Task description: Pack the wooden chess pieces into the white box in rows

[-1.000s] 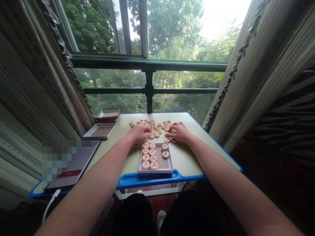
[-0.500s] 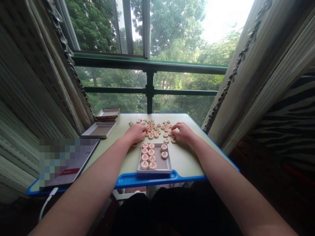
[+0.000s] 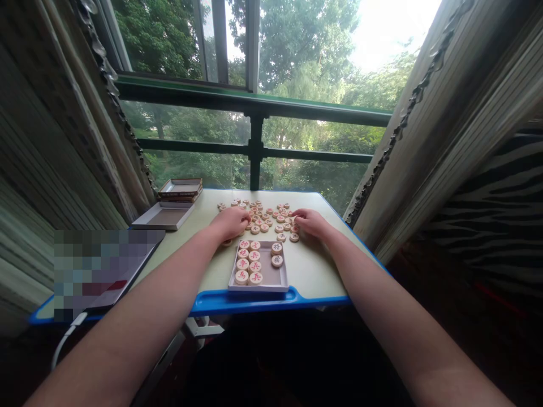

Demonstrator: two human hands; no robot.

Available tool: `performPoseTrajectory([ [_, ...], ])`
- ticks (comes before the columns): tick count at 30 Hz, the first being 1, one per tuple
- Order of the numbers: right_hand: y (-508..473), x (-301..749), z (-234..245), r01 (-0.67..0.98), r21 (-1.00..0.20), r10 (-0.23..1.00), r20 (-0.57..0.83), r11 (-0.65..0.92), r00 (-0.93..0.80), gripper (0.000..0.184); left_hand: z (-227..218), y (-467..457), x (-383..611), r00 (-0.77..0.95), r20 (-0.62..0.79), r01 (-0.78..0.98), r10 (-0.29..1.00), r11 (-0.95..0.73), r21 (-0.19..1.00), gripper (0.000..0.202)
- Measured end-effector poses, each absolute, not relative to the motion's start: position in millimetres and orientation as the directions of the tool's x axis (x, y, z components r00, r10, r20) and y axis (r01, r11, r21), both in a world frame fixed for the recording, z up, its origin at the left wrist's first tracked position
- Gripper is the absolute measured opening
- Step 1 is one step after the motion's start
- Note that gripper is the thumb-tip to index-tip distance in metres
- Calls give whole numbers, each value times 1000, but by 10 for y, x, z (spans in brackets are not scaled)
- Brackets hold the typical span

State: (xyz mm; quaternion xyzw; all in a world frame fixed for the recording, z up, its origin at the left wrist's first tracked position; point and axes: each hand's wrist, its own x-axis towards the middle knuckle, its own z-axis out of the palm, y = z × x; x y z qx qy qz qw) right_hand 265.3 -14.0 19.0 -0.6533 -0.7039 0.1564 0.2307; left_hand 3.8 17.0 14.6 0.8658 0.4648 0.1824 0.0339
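Observation:
Loose round wooden Chinese chess pieces (image 3: pixel 263 228) with red or dark characters lie scattered over the far half of the table. My left hand (image 3: pixel 231 223) rests at the left side of this spread. Its fingers are curled together among the pieces, and what they hold, if anything, is hidden. At the right side, my right hand (image 3: pixel 313 223) reaches in with fingers stretched apart, its tips at the edge of the pieces. Nearer me, a shallow open box (image 3: pixel 271 277) holds two columns of red-marked pieces (image 3: pixel 254 256) on its left and two dark-marked pieces (image 3: pixel 277 261) at its upper right.
The small folding table (image 3: pixel 322 271) has a blue rim. On its left stand an empty box tray (image 3: pixel 163 216), stacked box parts (image 3: pixel 180 189) and a laptop-like device (image 3: pixel 114 271) with a white cable (image 3: pixel 63 339). Curtains (image 3: pixel 399 141) flank the window and green railing (image 3: pixel 254 104).
The whole view has shifted slightly, so the table sits a little higher and further left. My right hand's fingers have lowered and straightened. The pieces in the box are the same.

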Motion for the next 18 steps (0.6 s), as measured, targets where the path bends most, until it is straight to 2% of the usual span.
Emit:
performPoseTrajectory([
  [5, -161, 2739, 239, 804, -585, 995, 46, 102, -92, 33, 146, 154, 33, 514, 287, 785, 808, -578, 223, 27],
  [12, -138, 2589, 180, 835, -541, 991, 128, 104, -40, 23, 143, 159, 42, 494, 295, 788, 817, -565, 245, 26],
  [18, -76, 2609, 138, 781, -619, 984, 175, 80, 39, 22, 117, 193, 35, 515, 298, 787, 804, -581, 208, 27],
])
